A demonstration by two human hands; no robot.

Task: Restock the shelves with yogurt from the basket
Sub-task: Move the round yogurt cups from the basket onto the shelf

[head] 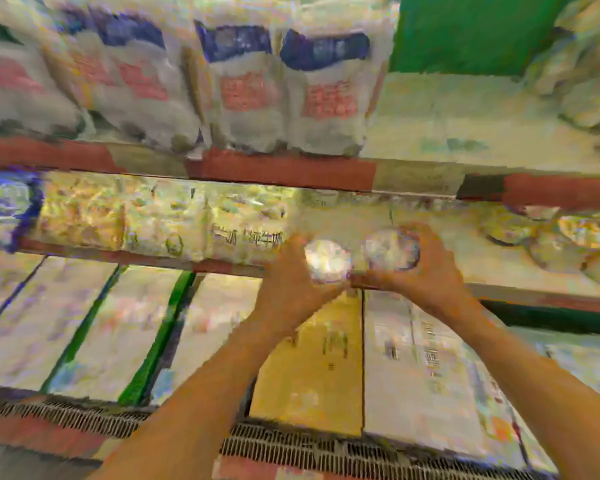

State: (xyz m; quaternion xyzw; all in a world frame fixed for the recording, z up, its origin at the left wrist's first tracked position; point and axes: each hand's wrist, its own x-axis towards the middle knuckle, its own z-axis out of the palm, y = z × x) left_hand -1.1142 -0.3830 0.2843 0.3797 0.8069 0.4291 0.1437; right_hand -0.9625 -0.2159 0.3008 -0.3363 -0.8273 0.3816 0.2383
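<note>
Both loaded: yogurt cup (pixel 328 261) in left hand (pixel 291 285), second cup (pixel 392 249) in right hand (pixel 430 271).
Fingers curled round each; cups side by side between the hands, at the shelf edge (pixel 153 259). More tubs (pixel 548 251) right of right hand. Blurry.

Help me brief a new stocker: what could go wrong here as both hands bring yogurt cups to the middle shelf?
1. The left hand grips the left cup and the right hand grips the right cup, close side by side. They might knock together, with no free hand to catch one.
2. Both cups are held about at the shelf edge. Released there, one could tip onto the boxes below.
</note>
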